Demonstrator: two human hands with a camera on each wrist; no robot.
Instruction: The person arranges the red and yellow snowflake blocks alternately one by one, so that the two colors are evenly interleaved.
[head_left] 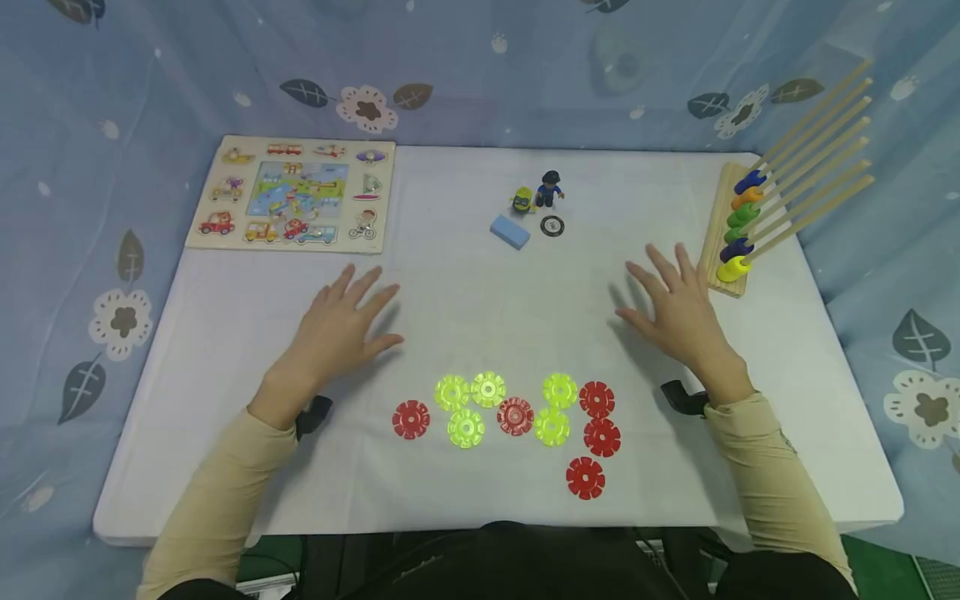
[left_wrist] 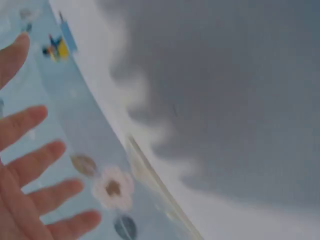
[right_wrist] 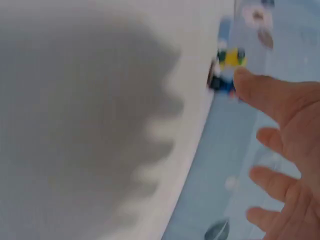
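Black clothing (head_left: pixel 525 571) at six o'clock above green floor (head_left: pixel 877 571); then, on the white table (head_left: pixel 487 321), ten notched discs (head_left: pixel 515 416), red and yellow-green, at six; left hand (head_left: pixel 330 333) at nine, right hand (head_left: pixel 677 317) at three, both spread wide, holding nothing. Head view only: discs and bead rack (head_left: pixel 742 215); wrist views only: palm sides of the fingers (right_wrist: pixel 275 182). Farther: picture puzzle (head_left: pixel 292 204) at ten, two toy figures (head_left: pixel 548 197), blue block (head_left: pixel 510 232) and round black piece (head_left: pixel 552 226) at twelve, rack at two near the right fingertips, rods crossing blue floral curtain (head_left: pixel 495 92).
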